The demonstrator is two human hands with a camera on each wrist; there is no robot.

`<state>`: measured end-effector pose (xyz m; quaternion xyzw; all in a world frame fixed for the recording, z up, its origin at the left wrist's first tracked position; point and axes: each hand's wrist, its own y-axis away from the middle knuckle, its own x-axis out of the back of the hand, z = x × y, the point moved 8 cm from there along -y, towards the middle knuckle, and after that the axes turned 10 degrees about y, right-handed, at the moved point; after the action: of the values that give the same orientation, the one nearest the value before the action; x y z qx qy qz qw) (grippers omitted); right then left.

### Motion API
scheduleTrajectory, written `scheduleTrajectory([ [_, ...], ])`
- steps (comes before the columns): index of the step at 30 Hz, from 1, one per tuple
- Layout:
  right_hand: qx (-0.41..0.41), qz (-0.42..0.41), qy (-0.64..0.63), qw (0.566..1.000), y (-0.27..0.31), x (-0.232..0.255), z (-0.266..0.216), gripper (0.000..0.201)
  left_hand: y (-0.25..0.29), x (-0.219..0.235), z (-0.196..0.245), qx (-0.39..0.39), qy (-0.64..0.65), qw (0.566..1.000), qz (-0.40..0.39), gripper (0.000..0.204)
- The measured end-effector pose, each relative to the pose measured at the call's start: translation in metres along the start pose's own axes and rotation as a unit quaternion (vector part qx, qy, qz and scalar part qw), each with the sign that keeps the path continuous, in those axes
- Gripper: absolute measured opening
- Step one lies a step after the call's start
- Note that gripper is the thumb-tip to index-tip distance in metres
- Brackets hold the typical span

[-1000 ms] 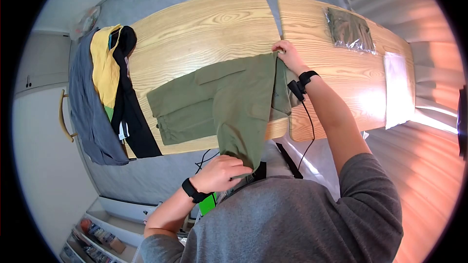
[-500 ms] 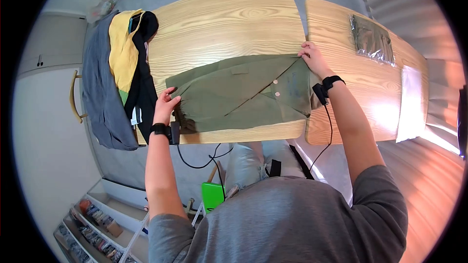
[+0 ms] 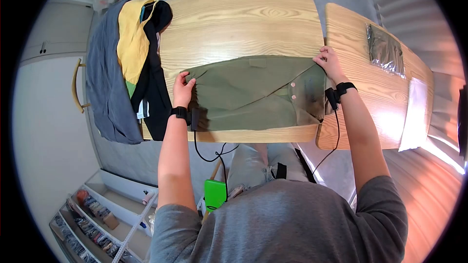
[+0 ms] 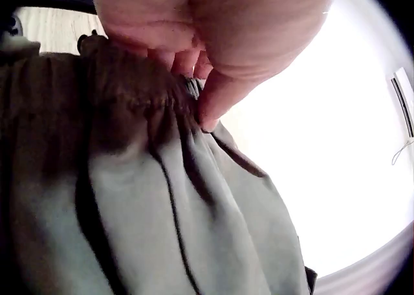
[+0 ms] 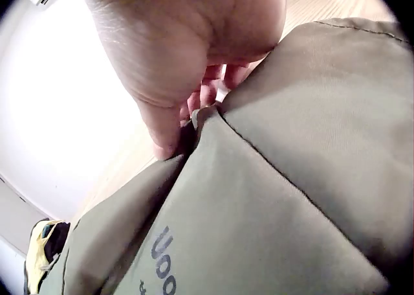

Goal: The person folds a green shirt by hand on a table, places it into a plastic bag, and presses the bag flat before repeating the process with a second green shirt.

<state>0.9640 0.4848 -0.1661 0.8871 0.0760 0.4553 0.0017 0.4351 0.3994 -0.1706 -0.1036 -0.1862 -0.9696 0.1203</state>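
An olive-green garment [image 3: 243, 92] lies folded lengthwise along the near side of the wooden table. Two pale round snaps and dark lettering show toward its right end. My left hand [image 3: 184, 89] pinches the far corner of its left end between thumb and fingers. In the left wrist view, that end is a gathered, elastic-looking hem [image 4: 136, 94]. At the opposite end my right hand [image 3: 330, 63] pinches the far right corner. The right wrist view shows the thumb [image 5: 167, 143] against the cloth beside a seam, with printed letters [image 5: 163, 259] below; the other fingertips are partly hidden.
Grey, yellow and black clothes [image 3: 131, 53] hang over the table's left end. A second table [image 3: 351, 87] stands to the right across a narrow gap, bearing a plastic-wrapped dark garment [image 3: 385, 48] and a white packet [image 3: 413, 114]. Cables [image 3: 209, 158] trail from both wrists.
My left hand has carried the near fold up and over onto the garment, then moved to its far left corner. My right hand has kept hold of the right corner. The view has shifted.
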Motion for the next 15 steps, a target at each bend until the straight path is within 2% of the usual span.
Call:
scheduleTrajectory([
  [1, -0.001, 0.009, 0.006, 1.000, 0.001, 0.002, -0.002, 0.018, -0.002, 0.000, -0.004, 0.003, 0.001, 1.000, 0.000, 0.035],
  [3, -0.001, 0.013, 0.007, 1.000, 0.001, 0.002, -0.003, 0.018, -0.002, 0.000, 0.003, -0.044, -0.060, 0.997, 0.016, 0.036],
  [4, -0.001, 0.019, 0.006, 1.000, 0.001, 0.001, -0.002, 0.017, 0.000, 0.000, 0.004, -0.026, 0.005, 1.000, 0.001, 0.034],
  [5, -0.001, 0.019, 0.005, 1.000, 0.000, -0.001, 0.000, 0.017, 0.003, -0.002, 0.007, -0.026, 0.003, 1.000, 0.001, 0.034],
  [7, -0.010, 0.021, -0.013, 1.000, 0.000, -0.003, 0.004, 0.017, 0.002, 0.006, 0.007, -0.052, 0.085, 0.994, 0.046, 0.030],
  [9, -0.008, 0.032, -0.002, 0.999, 0.000, -0.002, 0.004, 0.017, -0.001, 0.002, 0.000, -0.049, 0.074, 0.995, 0.043, 0.030],
  [11, -0.004, 0.040, 0.010, 0.999, 0.000, 0.000, 0.001, 0.018, -0.006, 0.000, -0.006, -0.054, 0.000, 0.998, 0.043, 0.033],
  [13, -0.002, 0.041, 0.057, 0.998, -0.001, 0.001, -0.004, 0.020, -0.004, -0.002, -0.009, -0.031, -0.021, 0.998, 0.045, 0.035],
  [14, 0.000, 0.042, 0.057, 0.998, -0.001, -0.001, -0.007, 0.020, -0.002, -0.001, -0.004, -0.055, -0.006, 0.997, 0.056, 0.035],
  [15, -0.039, 0.085, 0.119, 0.989, 0.004, 0.007, -0.019, 0.021, 0.000, 0.001, 0.000, -0.078, 0.009, 0.995, 0.068, 0.034],
])
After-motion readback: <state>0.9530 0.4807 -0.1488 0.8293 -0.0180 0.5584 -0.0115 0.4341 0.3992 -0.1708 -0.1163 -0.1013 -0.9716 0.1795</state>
